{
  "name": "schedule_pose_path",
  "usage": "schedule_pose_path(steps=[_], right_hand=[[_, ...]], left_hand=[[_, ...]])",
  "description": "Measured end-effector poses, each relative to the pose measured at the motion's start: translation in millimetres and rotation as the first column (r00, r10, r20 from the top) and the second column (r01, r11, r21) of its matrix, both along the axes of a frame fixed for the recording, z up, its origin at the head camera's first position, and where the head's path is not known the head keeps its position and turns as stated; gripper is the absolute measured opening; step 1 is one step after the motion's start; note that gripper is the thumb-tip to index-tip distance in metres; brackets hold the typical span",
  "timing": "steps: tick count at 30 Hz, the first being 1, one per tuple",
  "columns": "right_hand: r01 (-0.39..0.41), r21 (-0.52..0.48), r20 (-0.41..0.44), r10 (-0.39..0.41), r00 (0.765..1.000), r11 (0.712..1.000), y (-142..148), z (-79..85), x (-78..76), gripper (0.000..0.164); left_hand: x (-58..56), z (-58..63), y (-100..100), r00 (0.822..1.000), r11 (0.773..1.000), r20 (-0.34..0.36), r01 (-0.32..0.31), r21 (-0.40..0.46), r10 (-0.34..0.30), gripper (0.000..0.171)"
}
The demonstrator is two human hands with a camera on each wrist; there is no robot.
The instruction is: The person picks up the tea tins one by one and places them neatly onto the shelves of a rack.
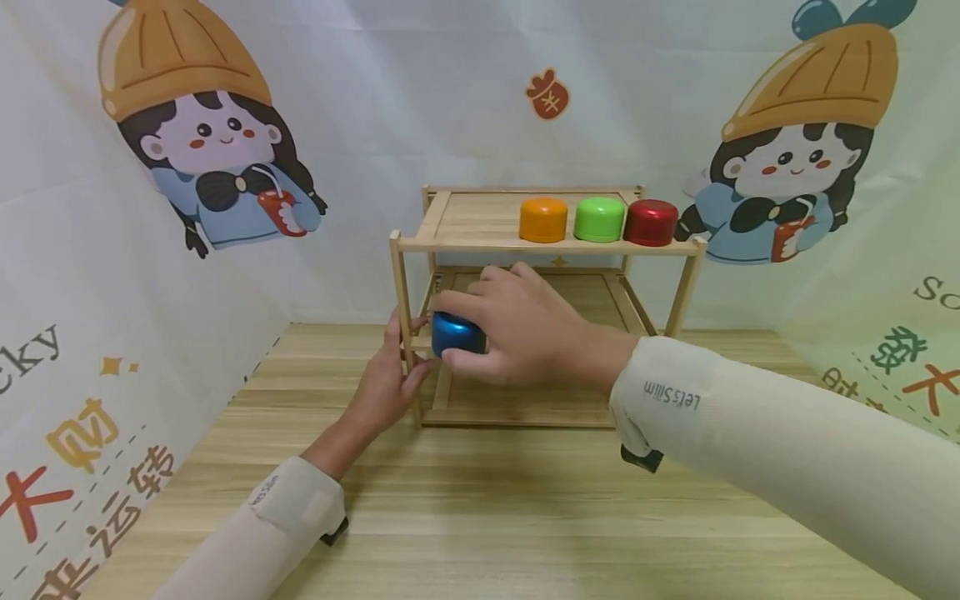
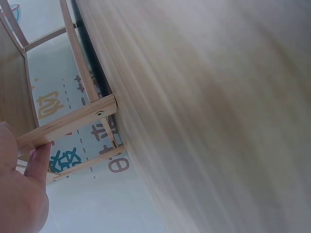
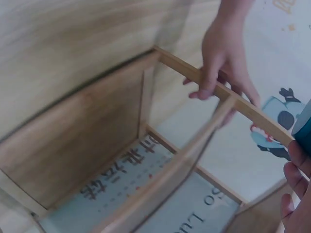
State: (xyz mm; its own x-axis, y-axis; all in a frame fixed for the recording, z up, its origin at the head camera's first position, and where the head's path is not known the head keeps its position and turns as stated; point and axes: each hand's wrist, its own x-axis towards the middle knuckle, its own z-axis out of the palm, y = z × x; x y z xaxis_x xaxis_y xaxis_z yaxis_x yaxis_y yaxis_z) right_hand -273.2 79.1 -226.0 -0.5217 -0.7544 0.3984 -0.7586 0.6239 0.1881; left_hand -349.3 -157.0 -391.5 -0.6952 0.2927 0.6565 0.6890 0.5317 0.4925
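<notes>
My right hand (image 1: 517, 325) holds a small shiny blue round-topped canister (image 1: 457, 335) in front of the left part of a wooden rack (image 1: 540, 419). In the right wrist view, part of the blue canister (image 3: 303, 128) shows at the right edge beside the right fingertips (image 3: 294, 177). My left hand (image 1: 386, 387) grips the rack's front left post (image 1: 401, 283), thumb on the near side and fingers behind; the right wrist view shows this left hand (image 3: 226, 60) too. Orange (image 1: 543, 220), green (image 1: 599, 220) and red (image 1: 651, 222) canisters stand in a row on the top tier.
The rack stands on a wood-grain table (image 1: 480, 508) and has panels at more than one height. A printed white cloth (image 1: 375, 100) with cartoon figures and lettering hangs behind and along both sides. The rack's posts rise close to both hands.
</notes>
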Motion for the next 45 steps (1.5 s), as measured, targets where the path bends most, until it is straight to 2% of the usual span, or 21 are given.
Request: schedule_pose_path(steps=[6,11,18,22,29,45], right_hand=[[-0.012,0.009,-0.032,0.012,0.999,1.000,-3,22.4,-2.4,0.052],[0.008,-0.004,-0.045,-0.008,0.999,1.000,-1,38.7,-4.7,0.054],[0.026,-0.070,-0.027,-0.028,0.999,0.997,4,53.6,-10.4,0.050],[0.050,-0.084,-0.019,-0.052,0.999,0.995,8,61.4,-14.6,0.053],[0.101,-0.100,-0.027,-0.105,0.994,0.990,11,70.5,-23.3,0.057],[0.206,-0.136,-0.002,-0.208,0.978,0.969,14,83.5,-47.2,0.058]], left_hand=[[0.0,1.2,-2,1.000,1.000,0.024,-0.015,-0.005,0.015,0.085],[0.0,2.0,-2,0.999,1.000,0.033,-0.019,-0.001,0.019,0.083],[0.3,2.8,-1,0.999,1.000,0.048,-0.023,0.004,0.022,0.080],[0.2,2.1,-1,0.999,1.000,0.036,-0.016,0.001,0.016,0.081],[-0.6,1.3,0,1.000,1.000,0.025,-0.010,0.004,0.010,0.080],[-0.1,0.5,0,0.999,1.000,0.048,-0.010,0.003,0.010,0.081]])
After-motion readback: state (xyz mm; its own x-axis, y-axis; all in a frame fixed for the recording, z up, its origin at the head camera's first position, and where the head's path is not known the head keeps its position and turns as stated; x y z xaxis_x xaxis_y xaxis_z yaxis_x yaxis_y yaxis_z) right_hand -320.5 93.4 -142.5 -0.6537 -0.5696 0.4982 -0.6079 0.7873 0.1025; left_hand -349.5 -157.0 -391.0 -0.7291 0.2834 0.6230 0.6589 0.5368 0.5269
